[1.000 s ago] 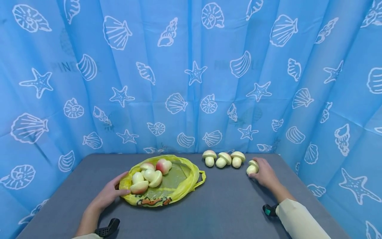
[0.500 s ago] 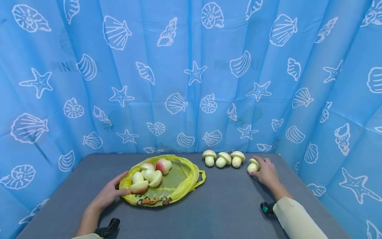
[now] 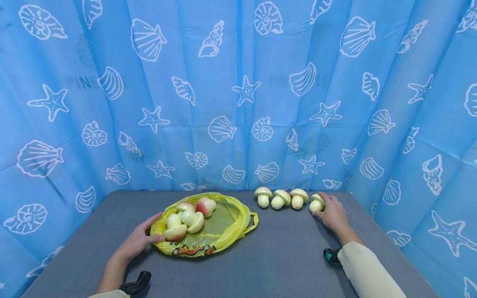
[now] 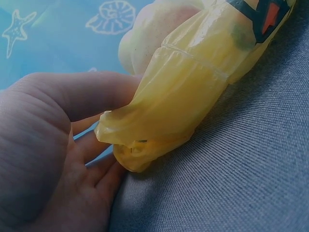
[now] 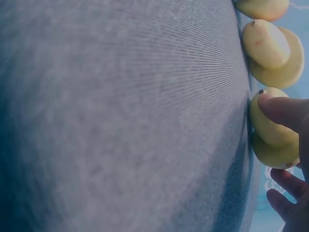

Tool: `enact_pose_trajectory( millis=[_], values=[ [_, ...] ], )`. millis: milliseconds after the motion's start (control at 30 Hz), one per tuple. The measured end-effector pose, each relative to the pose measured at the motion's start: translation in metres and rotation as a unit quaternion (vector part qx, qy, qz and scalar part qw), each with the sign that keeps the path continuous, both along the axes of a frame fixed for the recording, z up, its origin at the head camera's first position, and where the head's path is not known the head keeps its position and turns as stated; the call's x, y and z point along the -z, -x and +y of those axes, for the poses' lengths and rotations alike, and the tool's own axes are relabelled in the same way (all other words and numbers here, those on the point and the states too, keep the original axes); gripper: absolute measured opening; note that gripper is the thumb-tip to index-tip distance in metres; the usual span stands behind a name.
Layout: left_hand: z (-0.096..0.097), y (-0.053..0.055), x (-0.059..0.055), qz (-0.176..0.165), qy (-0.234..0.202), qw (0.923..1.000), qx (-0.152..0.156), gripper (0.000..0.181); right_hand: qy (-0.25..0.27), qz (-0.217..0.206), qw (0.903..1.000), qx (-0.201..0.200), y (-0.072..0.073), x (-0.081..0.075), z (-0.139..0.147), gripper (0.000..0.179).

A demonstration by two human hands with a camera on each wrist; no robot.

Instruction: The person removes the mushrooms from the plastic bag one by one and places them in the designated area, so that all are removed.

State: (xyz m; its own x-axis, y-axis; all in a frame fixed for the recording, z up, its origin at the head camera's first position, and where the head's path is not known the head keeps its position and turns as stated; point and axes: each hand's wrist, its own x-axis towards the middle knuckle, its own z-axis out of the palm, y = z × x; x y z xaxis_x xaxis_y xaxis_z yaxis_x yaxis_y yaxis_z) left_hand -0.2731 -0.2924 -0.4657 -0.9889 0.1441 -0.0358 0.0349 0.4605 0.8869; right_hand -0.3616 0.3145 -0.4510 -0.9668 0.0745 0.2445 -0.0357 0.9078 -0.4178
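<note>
At the left rim of a yellow plastic bag (image 3: 227,244), my left hand (image 3: 136,244) holds the edge, its thumb over the near side and the fingers round the outer left. Several toy mushrooms, white with pinkish caps, lie in the bag, among them one mushroom (image 3: 175,232) close to the thumb. My right hand (image 3: 334,213) grips another mushroom (image 3: 316,205) at the right end of a row, thumb on its stem and fingers over the cap. In the right wrist view the thumb (image 5: 285,112) presses that stem while two fingers stick out below.
Beside the gripped one, a mushroom (image 3: 298,200), a second mushroom (image 3: 279,200) and a third mushroom (image 3: 263,198) stand in line along the back of the grey table (image 3: 275,256). A blue shell-print curtain (image 3: 238,103) hangs right behind the table. The bag's handle (image 3: 253,221) points right.
My right hand has shifted slightly back and left with its mushroom, closer into line with the row. The left hand stays at the bag's rim. The head view has moved a little.
</note>
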Motion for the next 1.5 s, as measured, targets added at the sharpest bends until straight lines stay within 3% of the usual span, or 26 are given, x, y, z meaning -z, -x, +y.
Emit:
enact_pose_trajectory(
  millis=[667, 1067, 1500],
  values=[
    [0.0012, -0.001, -0.0019, -0.002, -0.005, 1.0, -0.002, 0.086, 0.031, 0.013, 0.9994, 0.001, 0.0069, 0.0032, -0.0079, 0.073],
    [0.0006, -0.0012, -0.0014, 0.0, -0.002, 1.0, -0.001, 0.086, 0.035, -0.018, 0.9991, 0.013, 0.0034, -0.0003, -0.0101, 0.078],
    [-0.0001, -0.0002, -0.0004, 0.001, 0.0, 1.0, -0.003, 0.087, 0.047, 0.009, 0.9988, 0.009, 0.0014, 0.0053, -0.0103, 0.067]
  ],
)
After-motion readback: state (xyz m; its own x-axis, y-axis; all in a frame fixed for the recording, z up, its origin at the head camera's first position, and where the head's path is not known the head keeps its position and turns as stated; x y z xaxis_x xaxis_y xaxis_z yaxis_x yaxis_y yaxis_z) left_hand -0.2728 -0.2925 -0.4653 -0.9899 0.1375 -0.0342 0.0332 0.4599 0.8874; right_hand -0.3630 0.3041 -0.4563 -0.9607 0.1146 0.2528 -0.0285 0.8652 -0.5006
